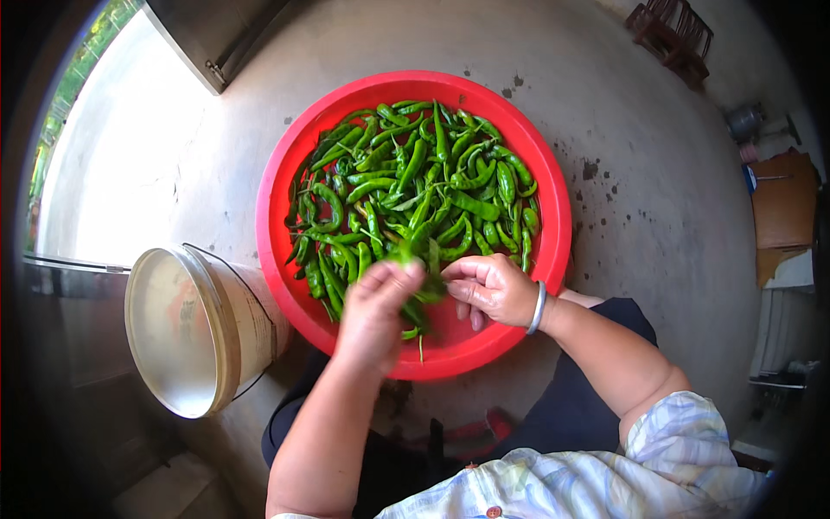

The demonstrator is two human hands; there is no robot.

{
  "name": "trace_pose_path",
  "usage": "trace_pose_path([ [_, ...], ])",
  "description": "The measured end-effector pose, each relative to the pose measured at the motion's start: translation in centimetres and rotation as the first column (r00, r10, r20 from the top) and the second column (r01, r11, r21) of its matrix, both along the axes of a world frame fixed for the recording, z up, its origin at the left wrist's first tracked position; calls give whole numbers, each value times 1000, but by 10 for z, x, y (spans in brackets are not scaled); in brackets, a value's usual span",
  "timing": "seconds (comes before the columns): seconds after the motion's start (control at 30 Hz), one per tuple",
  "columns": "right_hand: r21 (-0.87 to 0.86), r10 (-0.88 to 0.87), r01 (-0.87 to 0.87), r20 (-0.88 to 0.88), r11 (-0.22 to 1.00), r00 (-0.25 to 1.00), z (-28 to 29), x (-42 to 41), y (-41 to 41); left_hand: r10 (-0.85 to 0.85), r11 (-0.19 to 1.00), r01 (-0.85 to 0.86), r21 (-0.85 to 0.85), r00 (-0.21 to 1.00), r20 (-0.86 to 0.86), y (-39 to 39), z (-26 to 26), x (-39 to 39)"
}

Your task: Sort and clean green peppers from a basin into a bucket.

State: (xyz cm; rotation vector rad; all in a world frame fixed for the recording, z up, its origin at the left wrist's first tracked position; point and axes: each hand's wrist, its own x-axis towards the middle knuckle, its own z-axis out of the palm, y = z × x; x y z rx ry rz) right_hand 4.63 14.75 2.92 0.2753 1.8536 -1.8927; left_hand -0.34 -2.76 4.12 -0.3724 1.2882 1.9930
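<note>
A wide red plastic basin (274,214) holds many green chili peppers (412,168), some with stems and leaves. My left hand (382,295) is over the near part of the basin, with its thumb and fingers closed on green peppers (425,285) that are blurred by motion. Close to its right, my right hand (489,292) has its fingers bent and the tips near those peppers. Whether it pinches anything is unclear. The right wrist wears a silver-coloured bangle (537,308).
A white plastic bucket (249,324) with a wire handle stands left of the basin. Dark wet spots (590,168) mark the concrete floor (635,214). A cardboard box (786,201) sits at far right, below a brown chair (671,36). Bright light enters beside a door panel (207,39).
</note>
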Motion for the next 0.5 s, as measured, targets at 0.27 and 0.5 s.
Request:
trace_pose_path([
  [0.27, 564, 385, -218, -195, 797, 902, -78, 11, 20, 331, 545, -832, -104, 328, -885, -187, 15, -50],
  [0.5, 325, 190, -418, 550, 848, 813, -191, 22, -6, 402, 243, -591, -769, 783, -475, -244, -37, -52],
])
